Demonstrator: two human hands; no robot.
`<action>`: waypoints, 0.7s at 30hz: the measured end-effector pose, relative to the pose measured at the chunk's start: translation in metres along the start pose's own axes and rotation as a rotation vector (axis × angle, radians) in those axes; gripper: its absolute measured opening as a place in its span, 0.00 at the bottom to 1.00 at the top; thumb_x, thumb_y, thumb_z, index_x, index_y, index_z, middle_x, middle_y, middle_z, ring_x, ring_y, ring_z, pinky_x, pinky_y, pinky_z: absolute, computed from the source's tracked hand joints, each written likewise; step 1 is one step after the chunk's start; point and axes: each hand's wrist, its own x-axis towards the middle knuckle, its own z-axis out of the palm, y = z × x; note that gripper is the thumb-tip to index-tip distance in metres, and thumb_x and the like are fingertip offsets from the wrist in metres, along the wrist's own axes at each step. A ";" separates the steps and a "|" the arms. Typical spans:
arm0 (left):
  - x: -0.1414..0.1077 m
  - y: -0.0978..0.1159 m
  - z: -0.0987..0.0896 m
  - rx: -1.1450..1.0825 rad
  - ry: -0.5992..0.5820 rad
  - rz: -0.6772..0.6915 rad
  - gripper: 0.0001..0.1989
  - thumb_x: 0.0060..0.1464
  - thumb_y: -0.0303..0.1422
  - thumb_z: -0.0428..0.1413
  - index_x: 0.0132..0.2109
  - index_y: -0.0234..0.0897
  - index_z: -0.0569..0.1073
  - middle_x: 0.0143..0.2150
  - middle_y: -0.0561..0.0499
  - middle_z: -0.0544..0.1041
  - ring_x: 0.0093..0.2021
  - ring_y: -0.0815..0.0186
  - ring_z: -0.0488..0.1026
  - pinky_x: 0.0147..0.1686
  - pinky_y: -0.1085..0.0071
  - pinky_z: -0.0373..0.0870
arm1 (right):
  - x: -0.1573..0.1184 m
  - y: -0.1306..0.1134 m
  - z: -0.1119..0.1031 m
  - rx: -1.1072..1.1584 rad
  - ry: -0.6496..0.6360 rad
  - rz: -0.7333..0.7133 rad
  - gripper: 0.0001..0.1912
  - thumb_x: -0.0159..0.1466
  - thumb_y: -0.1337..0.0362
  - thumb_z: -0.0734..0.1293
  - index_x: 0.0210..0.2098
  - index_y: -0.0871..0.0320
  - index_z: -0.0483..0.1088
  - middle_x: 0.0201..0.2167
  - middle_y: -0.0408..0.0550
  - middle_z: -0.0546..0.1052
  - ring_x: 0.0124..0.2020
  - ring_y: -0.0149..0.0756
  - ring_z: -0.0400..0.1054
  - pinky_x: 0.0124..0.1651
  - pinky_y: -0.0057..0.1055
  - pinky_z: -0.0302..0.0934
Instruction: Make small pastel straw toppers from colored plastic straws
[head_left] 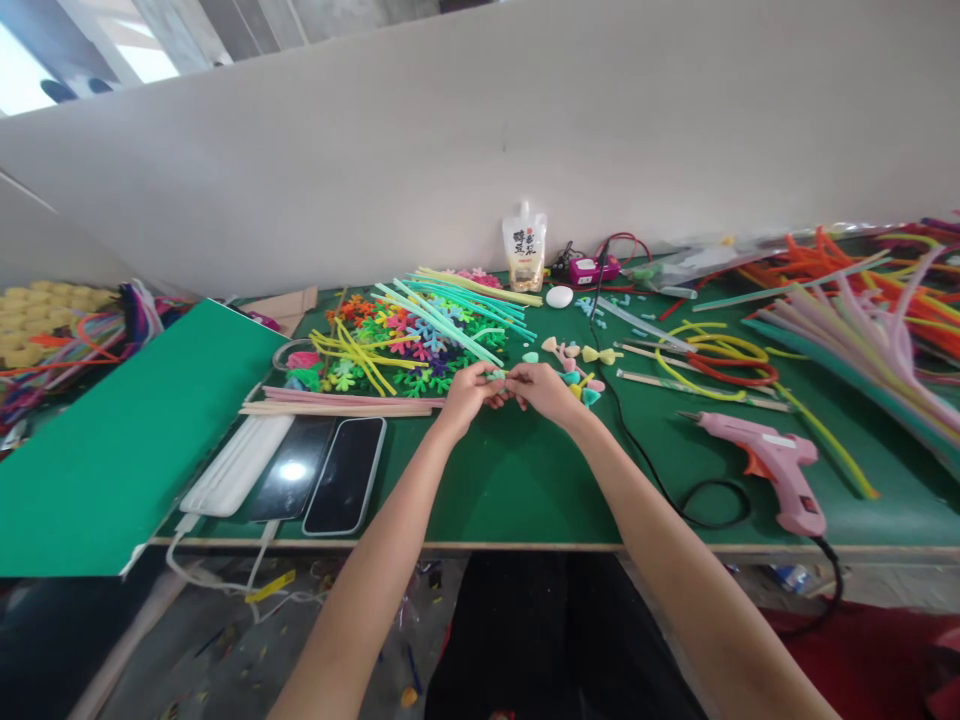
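Observation:
My left hand (469, 390) and my right hand (541, 388) meet above the front middle of the table. Both pinch a small pale green fuzzy piece (496, 375), mostly hidden by the fingers. Close to my right hand lie several small shaped fuzzy pieces, among them a yellow bow (600, 355) and a teal piece (591, 396). Behind my left hand is a heap of colourful plastic snowflake pieces (427, 335), with mint pipe cleaners (450, 322) and yellow pipe cleaners (364, 355) across it. Pink and beige pipe cleaners (345, 403) lie at its front.
A pink glue gun (772, 455) lies at the right, its cord hanging over the table edge. Bundled pipe cleaners (862, 350) fill the far right. Two phones, one a black phone (345, 475), a white power bank (236, 465) and a green board (142, 430) occupy the left.

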 end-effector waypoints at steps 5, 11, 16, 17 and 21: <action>0.003 -0.002 -0.003 -0.117 0.022 -0.057 0.07 0.41 0.28 0.58 0.28 0.33 0.66 0.17 0.55 0.69 0.16 0.75 0.65 0.18 0.79 0.61 | -0.004 -0.005 0.010 -0.133 0.106 -0.134 0.07 0.57 0.74 0.58 0.24 0.60 0.63 0.24 0.45 0.67 0.26 0.29 0.58 0.31 0.27 0.52; 0.004 -0.001 -0.007 -0.139 0.024 -0.016 0.06 0.43 0.27 0.57 0.28 0.33 0.65 0.17 0.56 0.67 0.17 0.76 0.64 0.18 0.80 0.60 | -0.005 -0.009 0.019 -0.031 0.142 -0.141 0.08 0.57 0.74 0.57 0.23 0.59 0.60 0.26 0.45 0.64 0.27 0.30 0.56 0.33 0.27 0.50; 0.000 0.002 0.000 -0.040 0.052 0.113 0.08 0.43 0.27 0.58 0.31 0.34 0.66 0.16 0.58 0.69 0.16 0.73 0.65 0.20 0.77 0.61 | -0.001 -0.005 0.013 0.235 0.082 0.073 0.08 0.59 0.64 0.59 0.24 0.58 0.58 0.20 0.40 0.61 0.20 0.26 0.53 0.24 0.25 0.49; 0.000 0.001 0.001 -0.015 0.051 0.134 0.08 0.43 0.27 0.59 0.31 0.34 0.66 0.16 0.58 0.69 0.17 0.73 0.65 0.20 0.77 0.61 | -0.001 -0.005 0.010 0.271 0.038 0.102 0.10 0.60 0.62 0.59 0.24 0.58 0.57 0.19 0.39 0.60 0.18 0.25 0.53 0.22 0.25 0.48; -0.001 0.000 0.002 0.064 0.046 0.190 0.08 0.42 0.27 0.59 0.31 0.34 0.68 0.17 0.58 0.70 0.18 0.73 0.66 0.22 0.77 0.61 | -0.004 -0.005 0.001 0.384 -0.110 0.193 0.13 0.58 0.58 0.60 0.22 0.59 0.57 0.18 0.39 0.60 0.15 0.22 0.50 0.18 0.23 0.46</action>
